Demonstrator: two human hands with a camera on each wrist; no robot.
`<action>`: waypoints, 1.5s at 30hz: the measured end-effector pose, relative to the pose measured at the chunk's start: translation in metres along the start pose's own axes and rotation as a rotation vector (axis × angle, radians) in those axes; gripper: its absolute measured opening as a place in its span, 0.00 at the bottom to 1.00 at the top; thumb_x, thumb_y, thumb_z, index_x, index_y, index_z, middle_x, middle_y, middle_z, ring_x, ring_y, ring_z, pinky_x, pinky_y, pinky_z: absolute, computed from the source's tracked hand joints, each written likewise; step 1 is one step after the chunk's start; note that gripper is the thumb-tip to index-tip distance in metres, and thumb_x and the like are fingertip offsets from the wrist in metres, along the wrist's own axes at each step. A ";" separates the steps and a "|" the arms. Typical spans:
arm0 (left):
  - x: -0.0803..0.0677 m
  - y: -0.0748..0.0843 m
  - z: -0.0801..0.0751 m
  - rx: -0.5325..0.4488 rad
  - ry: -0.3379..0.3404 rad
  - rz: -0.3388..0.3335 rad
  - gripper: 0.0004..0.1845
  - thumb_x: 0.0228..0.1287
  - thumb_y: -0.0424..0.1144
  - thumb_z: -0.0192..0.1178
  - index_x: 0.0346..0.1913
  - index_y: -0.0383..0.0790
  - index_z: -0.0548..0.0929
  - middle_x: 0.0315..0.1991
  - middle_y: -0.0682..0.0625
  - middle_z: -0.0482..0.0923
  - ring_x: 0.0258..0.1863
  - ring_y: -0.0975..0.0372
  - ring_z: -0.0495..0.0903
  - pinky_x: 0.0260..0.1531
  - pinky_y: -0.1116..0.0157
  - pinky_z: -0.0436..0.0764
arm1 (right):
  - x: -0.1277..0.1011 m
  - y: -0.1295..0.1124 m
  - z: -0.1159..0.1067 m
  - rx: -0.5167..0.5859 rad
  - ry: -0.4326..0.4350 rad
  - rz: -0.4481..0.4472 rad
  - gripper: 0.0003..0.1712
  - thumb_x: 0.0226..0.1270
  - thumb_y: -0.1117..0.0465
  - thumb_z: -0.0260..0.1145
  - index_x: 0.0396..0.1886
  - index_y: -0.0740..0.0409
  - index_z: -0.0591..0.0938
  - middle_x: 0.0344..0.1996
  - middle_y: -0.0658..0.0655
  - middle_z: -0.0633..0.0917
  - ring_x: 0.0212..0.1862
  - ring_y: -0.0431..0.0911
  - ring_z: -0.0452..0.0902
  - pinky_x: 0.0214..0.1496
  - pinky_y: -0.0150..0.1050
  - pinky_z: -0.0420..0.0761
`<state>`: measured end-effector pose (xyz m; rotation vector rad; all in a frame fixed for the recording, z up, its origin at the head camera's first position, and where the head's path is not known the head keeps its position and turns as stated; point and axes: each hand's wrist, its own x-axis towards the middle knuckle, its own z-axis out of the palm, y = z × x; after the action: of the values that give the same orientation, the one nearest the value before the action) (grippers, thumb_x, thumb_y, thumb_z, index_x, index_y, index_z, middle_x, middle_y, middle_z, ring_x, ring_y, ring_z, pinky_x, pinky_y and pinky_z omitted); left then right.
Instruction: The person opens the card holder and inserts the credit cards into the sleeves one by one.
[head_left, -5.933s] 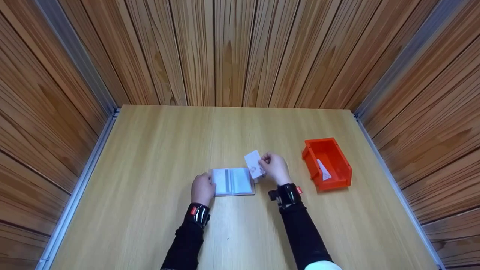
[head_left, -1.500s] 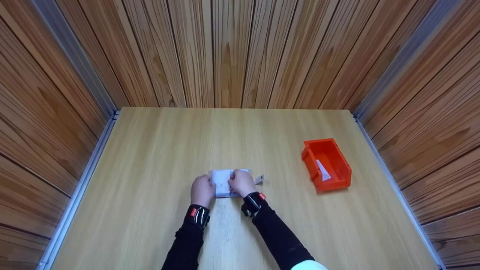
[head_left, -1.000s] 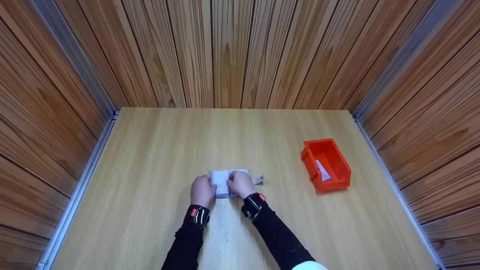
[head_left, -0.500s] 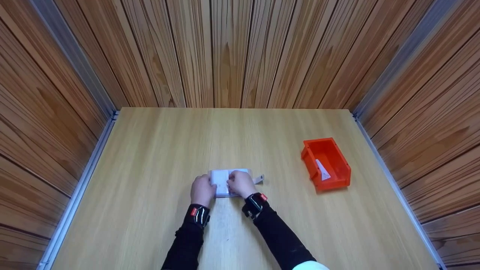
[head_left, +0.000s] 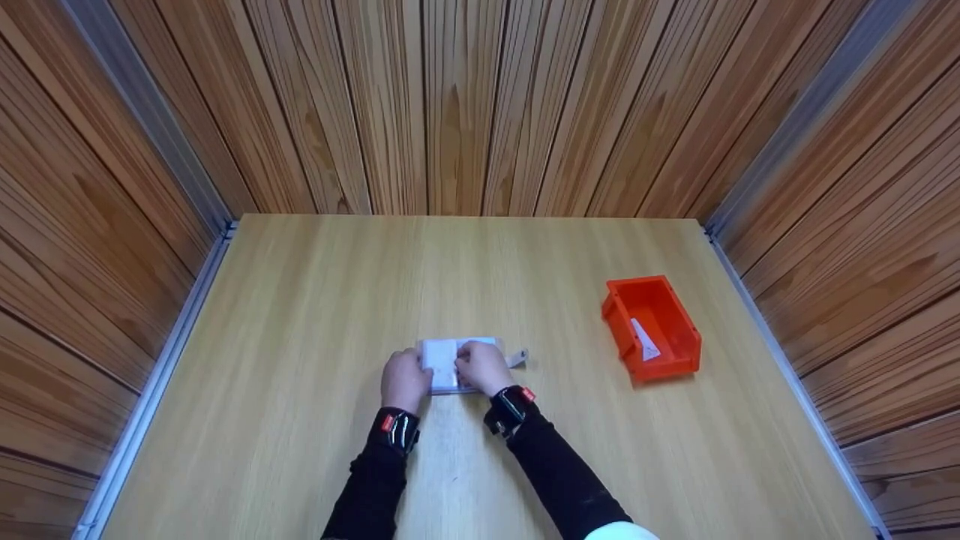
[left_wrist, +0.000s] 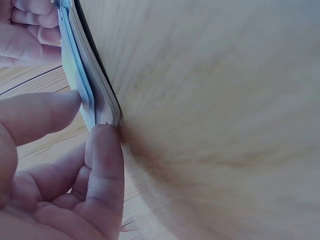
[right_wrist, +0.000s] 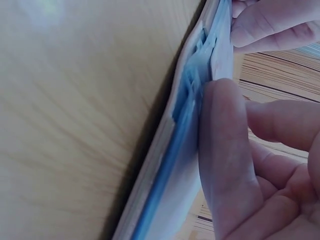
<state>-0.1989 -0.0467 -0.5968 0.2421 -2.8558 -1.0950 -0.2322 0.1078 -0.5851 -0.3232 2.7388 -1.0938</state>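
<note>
A small card holder (head_left: 480, 340) with clear sleeves lies spread on the table. My left hand (head_left: 405, 381) grips its left edge, thumb over the pages and a finger at the corner of the cover (left_wrist: 112, 107) in the left wrist view. Over the left page lies a white card (head_left: 441, 365). My right hand (head_left: 484, 367) pinches the card's right edge by the spine and covers most of the right page. In the right wrist view, the card (right_wrist: 222, 60) stands close to the blue-tinted sleeves (right_wrist: 192, 75), which bunch at the spine.
A short closure strap (head_left: 518, 358) sticks out right of the card holder. Farther right stands an orange bin (head_left: 679, 322) with a white paper piece (head_left: 646, 340) inside. Wood-plank walls (head_left: 457, 112) enclose the table (head_left: 360, 285) at the back and sides.
Since the earliest frame, my right hand has carried the card leftward from beside the card holder onto its left page. During the last second both hands have stayed nearly still.
</note>
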 end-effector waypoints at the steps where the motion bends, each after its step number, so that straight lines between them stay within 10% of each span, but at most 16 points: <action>1: 0.000 0.000 0.000 0.001 0.000 0.001 0.09 0.53 0.31 0.69 0.35 0.28 0.83 0.29 0.41 0.77 0.34 0.47 0.78 0.37 0.51 0.76 | 0.000 0.000 0.000 0.009 -0.004 0.005 0.09 0.65 0.68 0.65 0.41 0.69 0.84 0.30 0.58 0.86 0.25 0.42 0.81 0.31 0.35 0.80; 23: 0.002 0.003 0.001 -0.029 -0.066 -0.091 0.13 0.60 0.31 0.67 0.46 0.27 0.83 0.37 0.41 0.79 0.39 0.51 0.78 0.42 0.54 0.77 | 0.000 0.011 -0.032 0.028 0.096 0.059 0.10 0.66 0.66 0.64 0.44 0.65 0.84 0.26 0.52 0.82 0.24 0.41 0.77 0.29 0.36 0.77; 45: 0.000 0.001 0.003 -0.024 0.002 -0.028 0.11 0.55 0.29 0.68 0.40 0.27 0.84 0.32 0.41 0.78 0.36 0.49 0.79 0.39 0.52 0.76 | -0.009 0.032 -0.078 0.017 0.234 0.063 0.10 0.66 0.65 0.64 0.44 0.64 0.84 0.32 0.56 0.84 0.34 0.48 0.81 0.40 0.43 0.79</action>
<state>-0.1994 -0.0440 -0.5981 0.2820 -2.8442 -1.1321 -0.2461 0.1841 -0.5511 -0.1111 2.9161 -1.2080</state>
